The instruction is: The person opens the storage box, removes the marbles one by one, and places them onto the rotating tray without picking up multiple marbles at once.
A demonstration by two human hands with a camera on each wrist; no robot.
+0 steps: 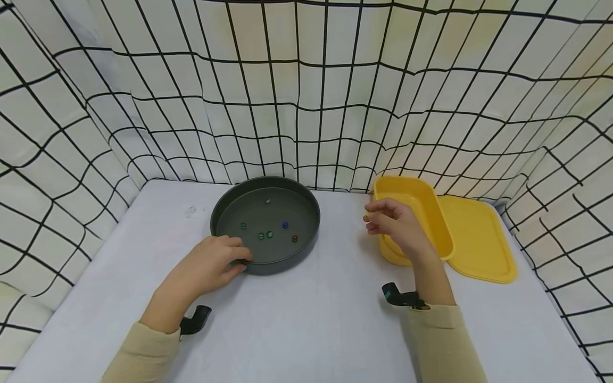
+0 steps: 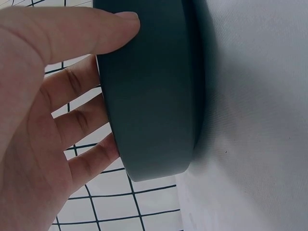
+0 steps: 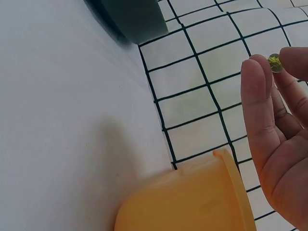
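Note:
A round dark grey pan stands on the table with several small glass marbles inside: green ones, a blue one and a reddish-brown one. My left hand grips the pan's near-left rim; in the left wrist view the thumb lies on the outer wall and the fingers reach over the rim. Between thumb and fingertips, my right hand pinches a yellow-green marble. That hand is raised over the left edge of an open yellow plastic box; the box's full contents are hidden.
A flat yellow lid lies to the right of the box, partly behind its edge. Black netting over white walls encloses the back and sides of the white-covered table. Black wrist cameras sit under both wrists.

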